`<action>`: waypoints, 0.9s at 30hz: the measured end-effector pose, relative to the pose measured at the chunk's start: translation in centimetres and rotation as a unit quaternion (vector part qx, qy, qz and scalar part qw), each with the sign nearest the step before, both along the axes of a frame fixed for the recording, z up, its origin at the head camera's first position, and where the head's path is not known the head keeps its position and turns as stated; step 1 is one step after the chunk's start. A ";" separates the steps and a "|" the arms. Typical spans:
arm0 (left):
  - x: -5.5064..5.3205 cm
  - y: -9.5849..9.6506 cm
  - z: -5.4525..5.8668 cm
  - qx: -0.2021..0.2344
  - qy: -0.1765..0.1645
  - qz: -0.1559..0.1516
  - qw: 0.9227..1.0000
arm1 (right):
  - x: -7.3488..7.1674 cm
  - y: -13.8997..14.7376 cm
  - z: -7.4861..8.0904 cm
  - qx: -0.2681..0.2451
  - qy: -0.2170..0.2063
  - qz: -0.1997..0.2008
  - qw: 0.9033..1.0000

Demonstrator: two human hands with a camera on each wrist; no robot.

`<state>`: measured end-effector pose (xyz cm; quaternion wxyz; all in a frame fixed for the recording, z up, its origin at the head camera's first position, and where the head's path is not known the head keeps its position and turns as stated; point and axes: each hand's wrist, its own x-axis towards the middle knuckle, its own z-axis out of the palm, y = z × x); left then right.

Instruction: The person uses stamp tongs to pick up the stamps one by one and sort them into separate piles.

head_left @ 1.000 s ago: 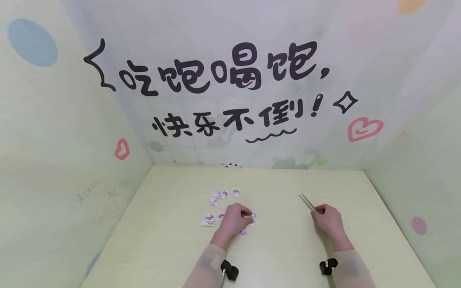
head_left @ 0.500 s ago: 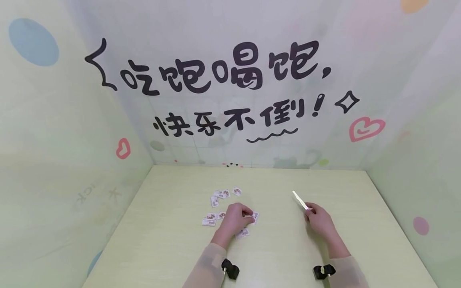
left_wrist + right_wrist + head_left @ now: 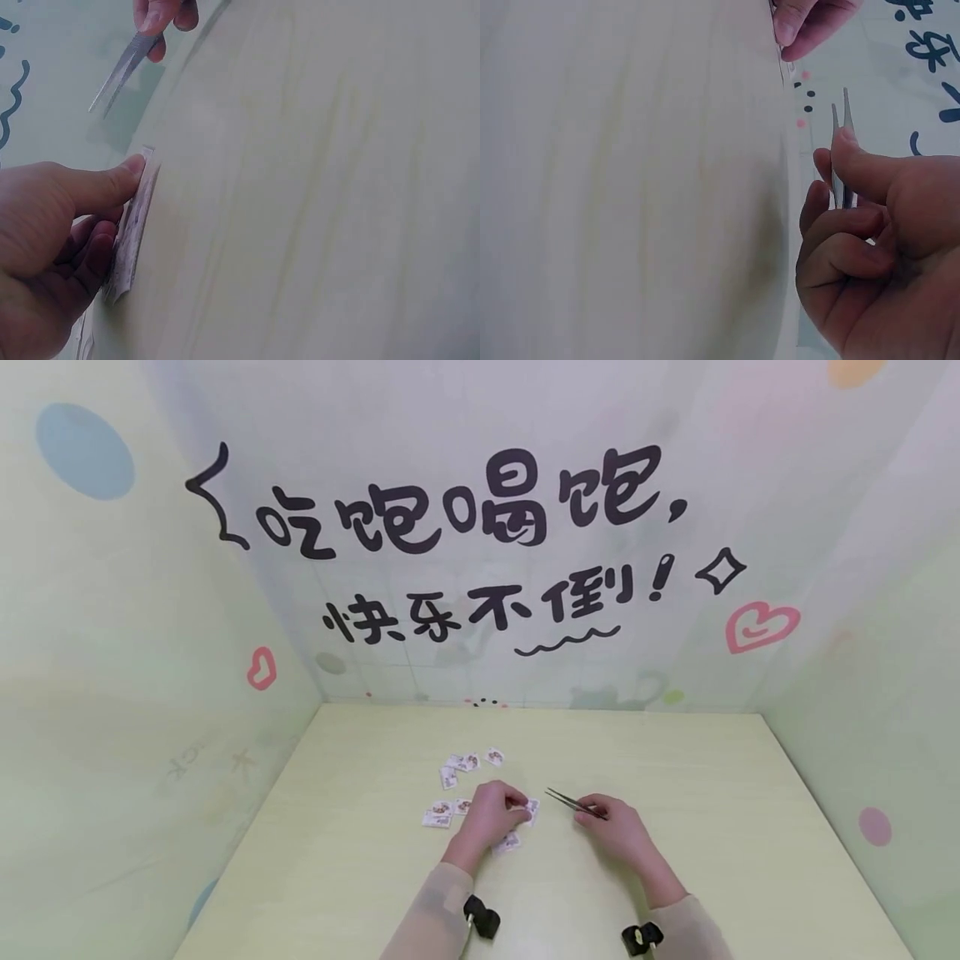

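Note:
My left hand (image 3: 491, 820) rests low over the table and holds a small white printed card (image 3: 532, 811), with thumb and fingers at its edge. The left wrist view shows this card (image 3: 133, 225) nearly edge-on, the thumb on its far end. To the right, my right hand (image 3: 618, 828) grips metal tweezers (image 3: 572, 801) between thumb and fingers. Their tips stand slightly apart and point left, a short way from the card. In the right wrist view the tweezers (image 3: 842, 154) hold nothing between the tips. Another printed card (image 3: 507, 842) lies just below the left hand.
Several small printed cards (image 3: 437, 817) lie left of my left hand, some overlapping and partly hidden by it. A second group of cards (image 3: 465, 762) lies farther back. The pale wooden table (image 3: 360, 877) is bounded by printed fabric walls (image 3: 480, 668).
My right hand has moved left with the tweezers, and their tips have swung toward the card. My left hand has stayed in place at the card.

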<state>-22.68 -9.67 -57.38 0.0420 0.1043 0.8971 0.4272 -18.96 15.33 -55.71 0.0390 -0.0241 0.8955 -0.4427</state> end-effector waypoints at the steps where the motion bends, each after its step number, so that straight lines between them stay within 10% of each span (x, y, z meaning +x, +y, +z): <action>1: 0.0 0.0 0.0 0.000 0.000 0.000 1.000 | 0.0 -0.2 0.0 0.006 0.006 0.001 1.000; 27: -0.1 0.0 0.2 -0.006 -0.004 -0.004 1.000 | -0.4 -1.7 1.1 0.068 -0.006 0.011 0.998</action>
